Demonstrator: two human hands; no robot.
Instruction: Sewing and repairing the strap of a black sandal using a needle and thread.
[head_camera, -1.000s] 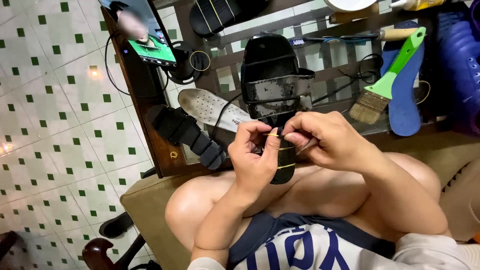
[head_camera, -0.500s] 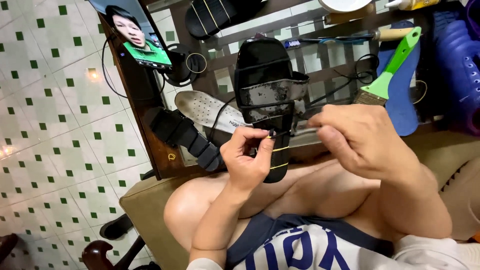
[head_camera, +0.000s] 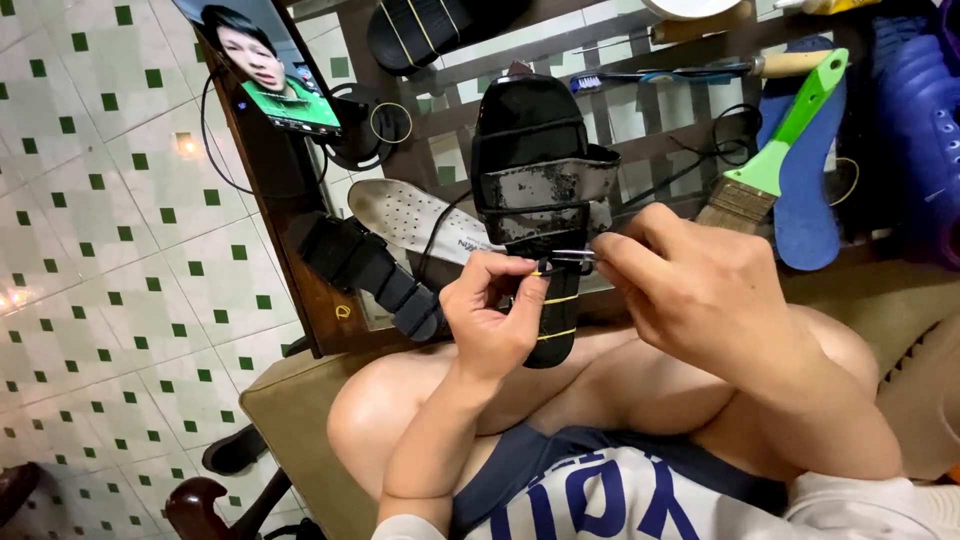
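A black sandal (head_camera: 535, 180) with a worn grey strap stands upright between my knees, its sole facing away. My left hand (head_camera: 490, 315) grips the lower edge of the sandal, thumb and fingers pinched near a dark thread. My right hand (head_camera: 700, 280) is closed on a thin metal needle (head_camera: 570, 256) whose tip points at the sandal's side, just beside my left fingertips. Two yellow stitch lines cross the sole below the fingers.
A wooden slatted table (head_camera: 300, 200) stands ahead with a white insole (head_camera: 410, 215), a black strap piece (head_camera: 370, 270), a green-handled brush (head_camera: 775, 165), a blue insole (head_camera: 810, 215) and another black sandal (head_camera: 430, 30). A phone screen (head_camera: 270, 60) leans at the upper left. Green-dotted tile floor lies at left.
My right hand has drawn the needle back toward the sandal's side, and the sandal now stands a little more upright and nearer. My left hand keeps its pinch on the edge.
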